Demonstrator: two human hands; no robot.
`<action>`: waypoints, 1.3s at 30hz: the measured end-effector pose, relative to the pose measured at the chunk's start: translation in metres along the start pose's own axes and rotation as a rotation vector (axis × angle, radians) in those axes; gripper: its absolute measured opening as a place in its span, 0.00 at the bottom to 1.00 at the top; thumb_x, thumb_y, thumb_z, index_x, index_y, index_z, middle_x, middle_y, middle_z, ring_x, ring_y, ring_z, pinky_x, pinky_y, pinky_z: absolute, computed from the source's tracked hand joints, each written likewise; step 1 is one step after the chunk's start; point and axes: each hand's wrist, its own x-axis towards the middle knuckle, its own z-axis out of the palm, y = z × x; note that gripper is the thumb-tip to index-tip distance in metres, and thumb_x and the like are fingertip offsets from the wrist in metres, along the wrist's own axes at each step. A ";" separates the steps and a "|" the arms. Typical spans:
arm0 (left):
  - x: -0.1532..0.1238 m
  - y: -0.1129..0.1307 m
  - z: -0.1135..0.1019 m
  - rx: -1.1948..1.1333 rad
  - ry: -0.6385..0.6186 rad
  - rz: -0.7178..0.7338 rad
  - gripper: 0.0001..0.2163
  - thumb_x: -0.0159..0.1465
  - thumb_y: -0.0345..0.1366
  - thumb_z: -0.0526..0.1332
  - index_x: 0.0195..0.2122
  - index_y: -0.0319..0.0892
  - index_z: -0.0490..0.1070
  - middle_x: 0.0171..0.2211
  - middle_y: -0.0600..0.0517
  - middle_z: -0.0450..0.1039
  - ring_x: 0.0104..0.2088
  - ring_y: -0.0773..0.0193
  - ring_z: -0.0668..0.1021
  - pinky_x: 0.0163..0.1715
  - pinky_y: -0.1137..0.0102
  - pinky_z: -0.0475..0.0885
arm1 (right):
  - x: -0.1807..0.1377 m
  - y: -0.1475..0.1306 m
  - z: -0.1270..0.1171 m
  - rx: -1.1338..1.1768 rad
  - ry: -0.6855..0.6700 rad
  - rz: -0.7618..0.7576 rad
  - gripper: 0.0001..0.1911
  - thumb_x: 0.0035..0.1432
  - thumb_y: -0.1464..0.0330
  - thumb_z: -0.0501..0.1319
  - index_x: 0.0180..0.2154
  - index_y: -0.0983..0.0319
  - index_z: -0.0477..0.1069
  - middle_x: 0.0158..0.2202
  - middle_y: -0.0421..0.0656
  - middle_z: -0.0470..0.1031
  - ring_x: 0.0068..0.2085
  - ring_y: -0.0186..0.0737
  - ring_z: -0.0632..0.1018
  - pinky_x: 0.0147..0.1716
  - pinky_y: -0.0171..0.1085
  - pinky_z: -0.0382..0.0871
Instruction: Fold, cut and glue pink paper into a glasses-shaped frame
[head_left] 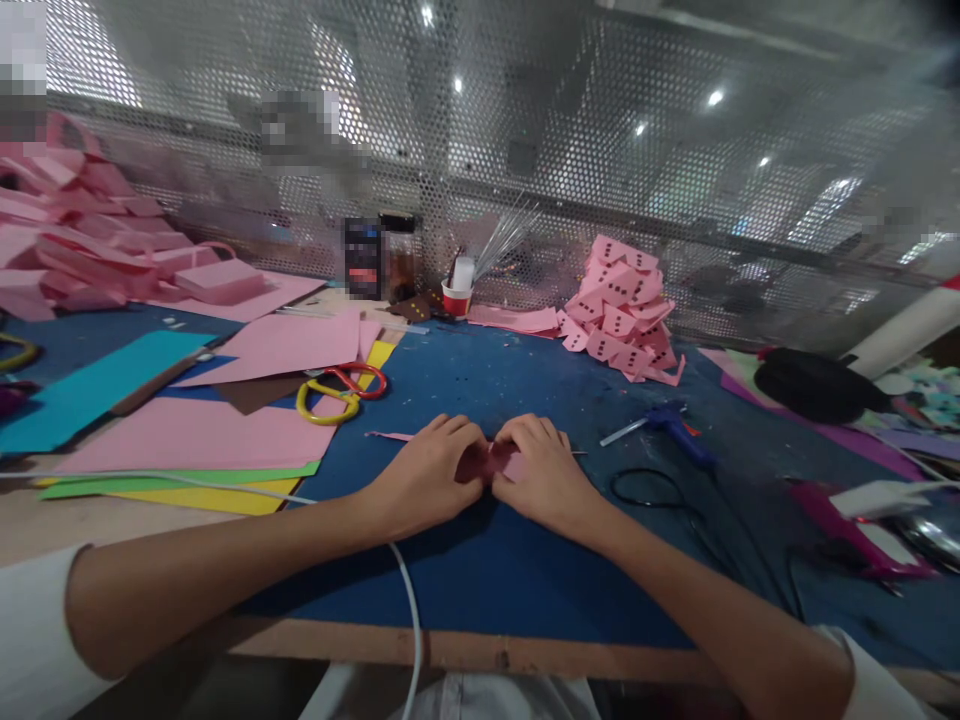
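Over the blue tabletop [480,590], both my hands meet at a small pink paper piece [493,460]. My left hand [431,470] is curled, its thumb and fingers pinching the paper's left side. Facing it, my right hand [544,475] pinches the right side the same way. Most of the paper is hidden behind the fingers. A narrow pink strip [388,436] pokes out beyond my left fingers, and a thin pointed tip shows past my right knuckles. A glue gun [679,432] with a blue body lies to the right of my right hand.
Scissors with yellow and red handles [330,400] rest near pink sheets [202,435] on the left. A stack of dotted pink paper pieces [622,310] stands at the back, beside a cup [457,298]. A white cable [409,590] crosses the front edge. Pink folded paper [97,235] heaps far left.
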 end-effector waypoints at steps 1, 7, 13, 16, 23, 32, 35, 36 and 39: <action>0.000 0.000 0.000 -0.001 0.001 0.000 0.07 0.55 0.28 0.58 0.36 0.42 0.67 0.36 0.51 0.70 0.39 0.58 0.70 0.43 0.62 0.63 | 0.000 0.000 -0.001 0.010 -0.009 -0.004 0.13 0.49 0.68 0.62 0.39 0.58 0.66 0.44 0.42 0.69 0.48 0.45 0.66 0.45 0.44 0.57; 0.001 -0.004 0.002 -0.067 0.008 -0.009 0.11 0.53 0.24 0.55 0.36 0.43 0.67 0.36 0.52 0.71 0.39 0.59 0.71 0.44 0.62 0.64 | -0.001 0.005 -0.009 0.082 -0.073 -0.034 0.15 0.49 0.72 0.60 0.42 0.58 0.67 0.46 0.42 0.69 0.48 0.44 0.66 0.46 0.43 0.58; -0.001 -0.007 -0.010 -0.158 -0.079 -0.017 0.17 0.50 0.20 0.52 0.39 0.43 0.67 0.39 0.52 0.70 0.43 0.60 0.71 0.46 0.64 0.65 | -0.003 0.012 -0.017 0.157 -0.152 -0.086 0.21 0.47 0.76 0.58 0.45 0.57 0.67 0.50 0.42 0.68 0.51 0.44 0.66 0.49 0.44 0.57; -0.001 -0.006 -0.017 -0.189 -0.136 0.008 0.20 0.49 0.18 0.51 0.40 0.43 0.67 0.40 0.52 0.70 0.45 0.60 0.70 0.48 0.64 0.65 | -0.004 0.014 -0.021 0.183 -0.180 -0.095 0.23 0.47 0.77 0.57 0.46 0.56 0.66 0.51 0.42 0.68 0.51 0.43 0.66 0.50 0.44 0.57; 0.000 -0.008 -0.024 -0.215 -0.198 0.047 0.23 0.47 0.16 0.50 0.41 0.43 0.66 0.40 0.52 0.70 0.46 0.61 0.70 0.49 0.65 0.64 | -0.004 0.014 -0.027 0.223 -0.196 -0.114 0.25 0.46 0.79 0.55 0.47 0.56 0.67 0.51 0.42 0.68 0.51 0.42 0.67 0.52 0.44 0.57; -0.001 -0.017 -0.018 -0.207 0.014 -0.048 0.12 0.56 0.22 0.53 0.37 0.42 0.68 0.39 0.52 0.69 0.40 0.63 0.72 0.40 0.69 0.66 | 0.002 0.021 -0.022 0.411 -0.107 0.019 0.17 0.55 0.77 0.52 0.45 0.58 0.69 0.46 0.43 0.73 0.49 0.39 0.71 0.50 0.40 0.62; -0.001 -0.021 -0.015 -0.065 0.062 -0.023 0.09 0.61 0.28 0.56 0.41 0.43 0.70 0.42 0.51 0.71 0.45 0.59 0.70 0.47 0.64 0.64 | 0.002 0.020 -0.019 0.393 -0.068 0.026 0.14 0.58 0.76 0.53 0.43 0.58 0.69 0.45 0.42 0.73 0.48 0.39 0.72 0.49 0.39 0.63; -0.001 -0.023 -0.014 -0.024 0.058 -0.008 0.09 0.62 0.30 0.56 0.42 0.44 0.71 0.43 0.50 0.71 0.46 0.58 0.69 0.49 0.62 0.63 | 0.002 0.020 -0.018 0.379 -0.054 0.019 0.13 0.58 0.75 0.53 0.43 0.58 0.70 0.44 0.42 0.73 0.48 0.39 0.72 0.49 0.39 0.64; -0.001 -0.027 -0.010 0.057 0.021 -0.004 0.10 0.65 0.34 0.56 0.46 0.45 0.72 0.45 0.49 0.71 0.48 0.57 0.69 0.50 0.60 0.62 | 0.003 0.020 -0.017 0.318 -0.012 0.001 0.12 0.59 0.75 0.53 0.43 0.58 0.70 0.44 0.42 0.73 0.48 0.39 0.72 0.48 0.39 0.64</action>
